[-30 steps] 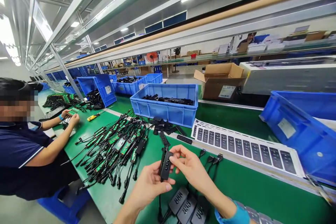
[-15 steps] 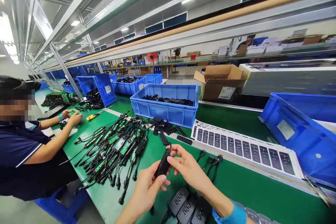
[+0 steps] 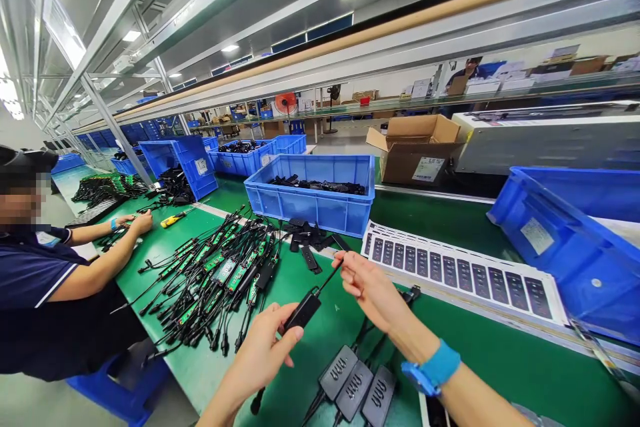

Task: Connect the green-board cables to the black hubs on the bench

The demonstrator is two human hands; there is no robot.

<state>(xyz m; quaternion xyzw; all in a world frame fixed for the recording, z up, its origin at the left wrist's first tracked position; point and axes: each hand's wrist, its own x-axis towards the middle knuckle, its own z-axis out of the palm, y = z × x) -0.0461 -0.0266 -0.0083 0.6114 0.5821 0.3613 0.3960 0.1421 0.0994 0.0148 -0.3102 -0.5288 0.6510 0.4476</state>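
Note:
My left hand (image 3: 263, 347) is closed around a small black controller box (image 3: 303, 310) with cables at both ends, held low over the green bench. My right hand (image 3: 367, 288) pinches the thin cable (image 3: 330, 276) that runs up from the box; a blue wristband sits on that wrist. Below my hands lie three black finished boxes (image 3: 354, 383) in a row. A pile of green circuit boards with black leads (image 3: 220, 273) lies to the left.
A blue bin (image 3: 310, 203) of black parts stands behind, loose black shells (image 3: 310, 240) in front of it. A label sheet (image 3: 460, 273) lies right, beside a tilted blue bin (image 3: 575, 240). A co-worker (image 3: 50, 280) sits at the left. A cardboard box (image 3: 415, 147) stands further back.
The box has dropped from upright to tilted and lower in my left hand. My right hand has left the box and slid up along its cable, drawing it out.

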